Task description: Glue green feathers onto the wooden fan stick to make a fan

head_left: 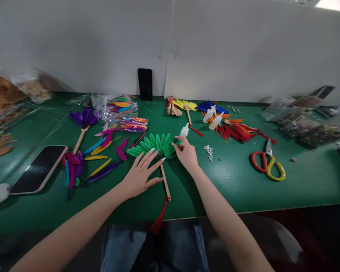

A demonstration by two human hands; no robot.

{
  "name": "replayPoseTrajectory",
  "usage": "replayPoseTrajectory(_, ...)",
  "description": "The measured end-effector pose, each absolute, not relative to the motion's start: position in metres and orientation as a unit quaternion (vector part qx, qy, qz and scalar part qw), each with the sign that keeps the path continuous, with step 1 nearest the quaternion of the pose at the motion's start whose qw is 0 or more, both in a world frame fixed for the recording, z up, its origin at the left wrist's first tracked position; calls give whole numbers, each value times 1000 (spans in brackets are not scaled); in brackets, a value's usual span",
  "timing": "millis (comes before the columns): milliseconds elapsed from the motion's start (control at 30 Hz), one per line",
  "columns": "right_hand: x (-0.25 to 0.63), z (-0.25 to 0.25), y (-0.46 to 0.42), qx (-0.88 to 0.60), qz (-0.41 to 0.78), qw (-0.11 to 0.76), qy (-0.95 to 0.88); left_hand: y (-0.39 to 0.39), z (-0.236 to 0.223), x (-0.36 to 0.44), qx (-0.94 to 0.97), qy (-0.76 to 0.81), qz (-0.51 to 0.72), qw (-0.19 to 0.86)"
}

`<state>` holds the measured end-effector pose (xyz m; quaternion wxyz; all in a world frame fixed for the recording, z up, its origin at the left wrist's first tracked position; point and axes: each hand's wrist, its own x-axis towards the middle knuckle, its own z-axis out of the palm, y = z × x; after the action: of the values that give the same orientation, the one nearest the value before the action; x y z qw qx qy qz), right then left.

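A hand fan of green feathers (pixel 157 141) lies on the table in front of me, its wooden handle (pixel 164 181) pointing toward me and ending in a red tassel (pixel 160 219). Flat across the lower feathers and the top of the handle rests my left hand (pixel 141 173), fingers spread. My right hand (pixel 185 155) pinches a green feather at the fan's right edge with thumb and index finger; the fingertips partly cover it. Just behind the right hand is a white glue bottle (pixel 184 130), its base hidden by the fingers.
Loose coloured feathers (pixel 101 162), a purple fan (pixel 84 118) and a phone (pixel 41 168) lie left. Behind are bagged feathers (pixel 127 122), an upright black phone (pixel 145 84) and a yellow fan (pixel 187 105). Rightward are glue bottles (pixel 216 121), white bits (pixel 208 152) and scissors (pixel 268 162).
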<state>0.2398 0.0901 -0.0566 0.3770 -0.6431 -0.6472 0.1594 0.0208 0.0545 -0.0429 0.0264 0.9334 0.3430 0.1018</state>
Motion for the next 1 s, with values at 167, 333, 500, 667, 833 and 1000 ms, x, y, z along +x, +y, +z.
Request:
replayPoseTrajectory(167, 239, -56, 91, -653, 146, 372, -643, 54, -44, 21, 934, 343, 101, 26)
replayPoseTrajectory(333, 240, -57, 91, -659, 141, 365, -643, 54, -44, 21, 933, 344, 102, 24)
replayPoseTrajectory(500, 239, -58, 91, -670, 131, 359, -637, 54, -44, 21, 933, 342, 107, 28)
replayPoseTrajectory(667, 239, -57, 91, -671, 127, 354, -639, 55, -43, 21, 933, 343, 103, 30)
replayPoseTrajectory(833, 238, -55, 90, -678, 122, 354, -633, 54, -43, 21, 933, 343, 103, 29)
replayPoseTrajectory(1000, 238, -51, 88, -692, 108, 349, -622, 54, -43, 21, 934, 342, 103, 30)
